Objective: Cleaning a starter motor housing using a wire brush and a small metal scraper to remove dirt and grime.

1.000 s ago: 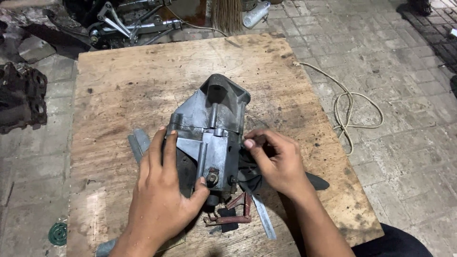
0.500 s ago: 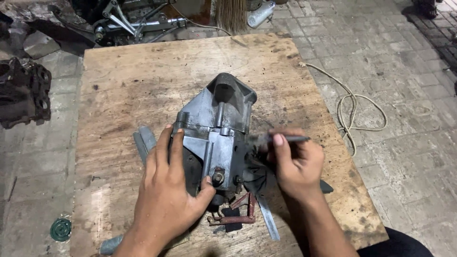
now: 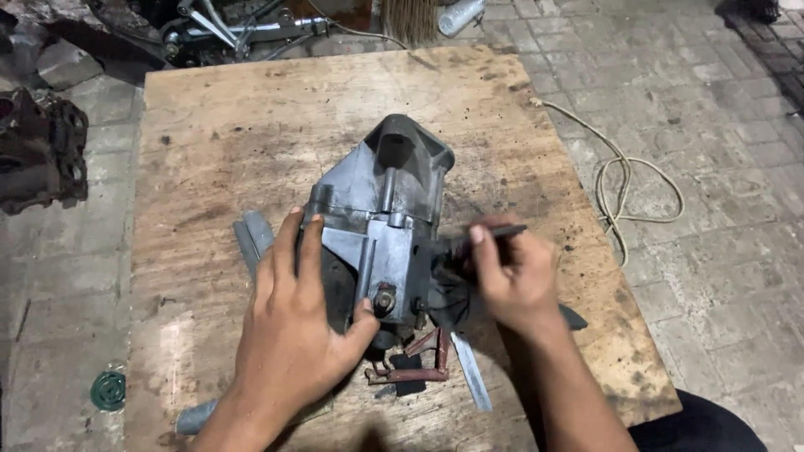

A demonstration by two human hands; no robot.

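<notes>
A grey cast-metal motor housing (image 3: 381,197) lies on a worn wooden board (image 3: 218,134). My left hand (image 3: 293,326) rests flat on its left flank, thumb beside a bolt at its near end. My right hand (image 3: 511,276) is closed around a thin dark tool (image 3: 494,234), whose tip points left toward the housing's right side. Dark wires and a black part sit between the right hand and the housing, partly hidden.
Reddish-brown metal pieces (image 3: 414,364) and a flat metal blade (image 3: 471,372) lie below the housing. A grey strip (image 3: 249,238) sits left of it. A light cord (image 3: 624,184) loops on the paved floor at right. Rusty machine parts (image 3: 42,151) stand left, scrap metal behind.
My right hand has lifted from the housing's side and now grips the thin dark tool, raised slightly. My left hand stays on the housing. The view has shifted a little.
</notes>
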